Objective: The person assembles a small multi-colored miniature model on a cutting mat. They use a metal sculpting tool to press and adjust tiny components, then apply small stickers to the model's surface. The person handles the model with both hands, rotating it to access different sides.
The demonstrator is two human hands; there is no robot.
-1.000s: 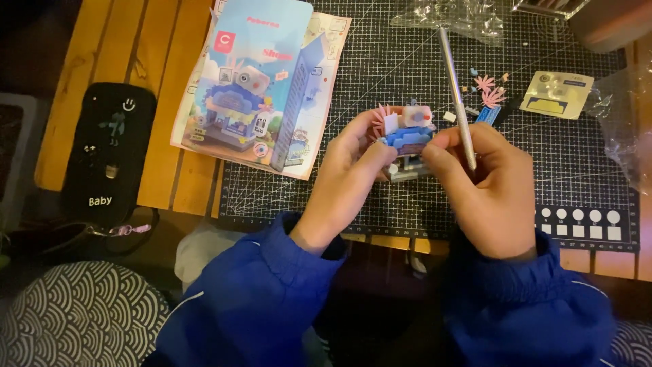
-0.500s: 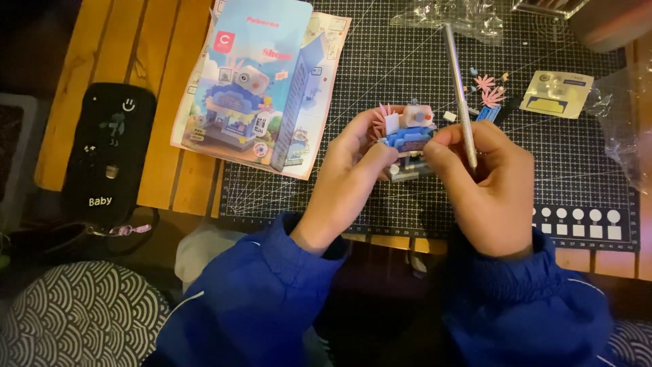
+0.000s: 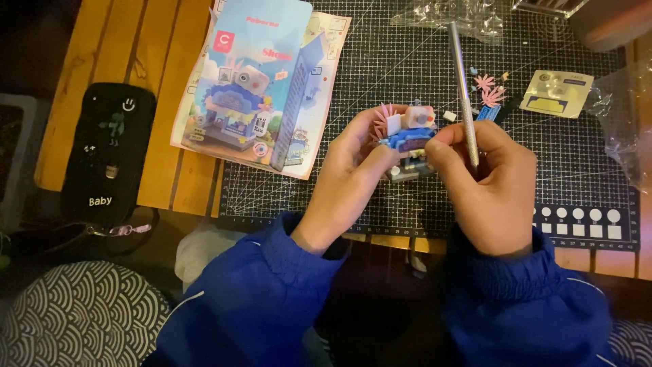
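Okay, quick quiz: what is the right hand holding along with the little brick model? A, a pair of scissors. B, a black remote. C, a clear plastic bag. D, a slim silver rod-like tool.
D: the right hand grips a slim silver tool that sticks up past the small brick model, which both hands hold over the cutting mat.

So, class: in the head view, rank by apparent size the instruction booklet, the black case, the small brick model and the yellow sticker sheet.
1. Instruction booklet
2. Black case, somewhat smaller
3. and 4. Small brick model and yellow sticker sheet: look alike; the hands partly hide the model, so unranked.
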